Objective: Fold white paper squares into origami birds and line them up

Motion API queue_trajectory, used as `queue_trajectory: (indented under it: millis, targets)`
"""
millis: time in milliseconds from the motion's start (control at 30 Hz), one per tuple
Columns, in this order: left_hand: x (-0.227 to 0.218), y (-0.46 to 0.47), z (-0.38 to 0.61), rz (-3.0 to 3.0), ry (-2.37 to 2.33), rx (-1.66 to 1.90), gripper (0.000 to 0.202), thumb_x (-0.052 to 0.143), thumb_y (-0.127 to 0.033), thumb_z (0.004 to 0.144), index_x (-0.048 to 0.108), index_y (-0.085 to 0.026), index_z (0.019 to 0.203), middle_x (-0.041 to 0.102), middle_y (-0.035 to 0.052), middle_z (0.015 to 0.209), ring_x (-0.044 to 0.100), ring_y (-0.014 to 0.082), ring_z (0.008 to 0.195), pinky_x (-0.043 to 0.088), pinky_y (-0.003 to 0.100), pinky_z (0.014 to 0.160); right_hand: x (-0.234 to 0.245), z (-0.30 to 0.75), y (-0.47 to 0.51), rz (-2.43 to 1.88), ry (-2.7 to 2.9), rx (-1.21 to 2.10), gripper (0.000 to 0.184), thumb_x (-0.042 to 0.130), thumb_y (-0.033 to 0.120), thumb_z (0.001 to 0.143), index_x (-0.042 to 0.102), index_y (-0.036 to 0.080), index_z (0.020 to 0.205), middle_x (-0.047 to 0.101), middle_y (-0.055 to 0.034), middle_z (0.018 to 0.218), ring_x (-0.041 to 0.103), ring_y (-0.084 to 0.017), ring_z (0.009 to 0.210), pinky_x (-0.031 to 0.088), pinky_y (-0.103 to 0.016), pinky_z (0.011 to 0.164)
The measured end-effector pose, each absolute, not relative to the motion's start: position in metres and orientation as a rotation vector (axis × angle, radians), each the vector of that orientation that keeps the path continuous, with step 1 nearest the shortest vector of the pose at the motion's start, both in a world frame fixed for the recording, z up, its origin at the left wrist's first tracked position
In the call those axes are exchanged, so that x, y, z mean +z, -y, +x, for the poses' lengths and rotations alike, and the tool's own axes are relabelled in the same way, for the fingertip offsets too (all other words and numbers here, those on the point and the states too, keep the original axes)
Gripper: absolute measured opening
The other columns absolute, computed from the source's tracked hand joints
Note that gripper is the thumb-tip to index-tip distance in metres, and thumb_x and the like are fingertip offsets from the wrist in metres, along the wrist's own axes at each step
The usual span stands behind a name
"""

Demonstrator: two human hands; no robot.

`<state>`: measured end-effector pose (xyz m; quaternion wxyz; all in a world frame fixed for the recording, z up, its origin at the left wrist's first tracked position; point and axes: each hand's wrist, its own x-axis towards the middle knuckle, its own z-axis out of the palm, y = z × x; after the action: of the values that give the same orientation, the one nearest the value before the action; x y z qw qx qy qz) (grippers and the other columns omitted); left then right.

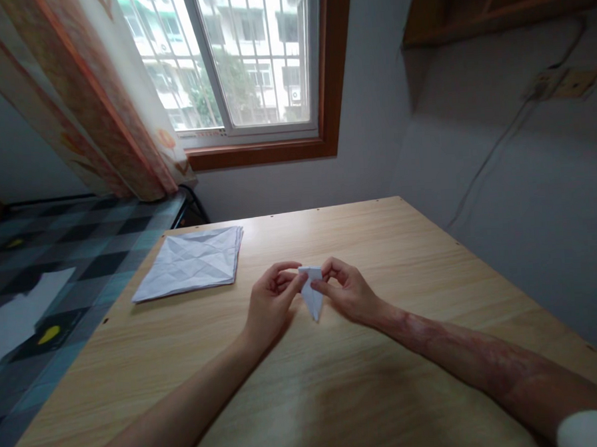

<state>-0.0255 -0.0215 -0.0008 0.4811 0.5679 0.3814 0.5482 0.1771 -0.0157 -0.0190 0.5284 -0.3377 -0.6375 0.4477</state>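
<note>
The paper lies between your two hands, straight ahead of you, so neither hand is clearly nearer: your left hand sits at its nine o'clock, your right hand at its three. Its long axis runs from twelve to six, with the broad, flat end at twelve and the narrow tip pointing at six, back toward you. Both hands are grasping it near the broad end, each thumb laid over the face and the other fingers curled at the sides or behind, where you cannot see them fully. The tip extends below both thumbs, free of your fingers. You cannot tell from here whether that tip touches the table or floats just above it.

For room, you have open wood at six, between your forearms, and more at one to three before the right edge, well apart from your right hand. The far edge runs across at twelve, beyond your fingertips. The tighter side is ten o'clock: the creased stack lies there, apart from your left hand but nearer to it than to your right.
</note>
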Motion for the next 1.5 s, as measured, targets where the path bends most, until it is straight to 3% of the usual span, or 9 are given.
queue_trajectory:
  millis: [200,400,567,767,867,1033,1200,1400,1500]
  targets:
    - [0.0026,0.0252,-0.0256,1.48,-1.078,1.366,0.036,0.091,-0.045,0.087,0.079,-0.019,0.108,0.083,0.0059,0.098,0.075,0.0161,0.072,0.058,0.025,0.065,-0.0175,0.1786,0.0163,-0.801,1.544,1.025,0.03,0.082,0.049,0.099,0.067,0.024,0.091,0.068,0.0009,0.086,0.064,-0.019,0.085,0.05,-0.032,0.081]
    - [0.0041,0.0231,-0.0245,1.44,-1.059,1.344,0.041,0.092,-0.047,0.084,0.08,-0.018,0.11,0.085,0.0066,0.095,0.079,0.0198,0.078,0.063,0.028,0.072,-0.0183,0.1794,0.0148,-0.74,1.534,1.122,0.033,0.079,0.055,0.1,0.07,0.024,0.098,0.071,-0.001,0.095,0.066,-0.02,0.092,0.05,-0.033,0.088]
    - [0.0047,0.024,-0.0233,1.42,-1.033,1.319,0.04,0.092,-0.047,0.085,0.082,-0.018,0.111,0.086,0.0079,0.103,0.081,0.0216,0.084,0.064,0.03,0.076,-0.0198,0.1786,0.0119,-0.681,1.555,1.167,0.036,0.086,0.055,0.095,0.071,0.023,0.102,0.071,-0.0011,0.099,0.067,-0.02,0.096,0.052,-0.034,0.094]
    - [0.0078,0.0227,-0.0248,1.455,-0.94,1.307,0.03,0.092,-0.042,0.087,0.081,-0.019,0.103,0.083,0.0063,0.098,0.079,0.0213,0.091,0.063,0.03,0.085,-0.0184,0.1777,0.0116,-0.605,1.569,1.181,0.037,0.088,0.056,0.092,0.072,0.024,0.101,0.071,-0.005,0.121,0.068,-0.023,0.116,0.053,-0.04,0.107]
    - [0.0065,0.0198,-0.0259,1.432,-0.905,1.329,0.029,0.094,-0.04,0.085,0.078,-0.018,0.094,0.079,0.0041,0.093,0.075,0.0182,0.088,0.06,0.027,0.084,-0.0226,0.1789,0.01,-0.581,1.524,1.282,0.037,0.086,0.056,0.094,0.072,0.023,0.104,0.072,-0.0043,0.114,0.069,-0.021,0.105,0.055,-0.037,0.098]
    - [0.004,0.0178,-0.0254,1.355,-0.837,1.292,0.036,0.095,-0.044,0.085,0.072,-0.017,0.095,0.075,0.0025,0.09,0.07,0.0154,0.085,0.057,0.025,0.081,-0.0259,0.1808,0.0083,-0.578,1.476,1.368,0.032,0.08,0.052,0.101,0.072,0.022,0.103,0.071,-0.001,0.096,0.065,-0.016,0.087,0.052,-0.03,0.084]
    - [0.0032,0.02,-0.0235,1.326,-0.768,1.317,0.04,0.094,-0.045,0.087,0.065,-0.02,0.098,0.07,-0.0027,0.081,0.065,0.0117,0.071,0.052,0.022,0.069,-0.0236,0.176,0.0101,-0.646,1.386,1.347,0.036,0.088,0.05,0.094,0.065,0.022,0.1,0.069,0.0002,0.091,0.065,-0.016,0.082,0.052,-0.028,0.078]
    - [0.0047,0.0263,-0.0232,1.428,-0.822,1.251,0.037,0.089,-0.048,0.091,0.074,-0.016,0.101,0.076,0.0046,0.093,0.07,0.0157,0.083,0.057,0.026,0.076,-0.0259,0.1736,0.0116,-0.68,1.363,1.189,0.039,0.089,0.047,0.093,0.058,0.026,0.103,0.064,0.0025,0.09,0.063,-0.015,0.078,0.05,-0.027,0.071]
    - [0.0034,0.0267,-0.0222,1.394,-0.864,1.215,0.041,0.093,-0.048,0.086,0.073,-0.017,0.103,0.075,0.0032,0.089,0.07,0.0148,0.074,0.056,0.025,0.068,-0.0259,0.1748,0.0123,-0.692,1.42,1.114,0.035,0.087,0.044,0.095,0.059,0.026,0.106,0.063,0.0025,0.091,0.062,-0.015,0.08,0.051,-0.028,0.073]
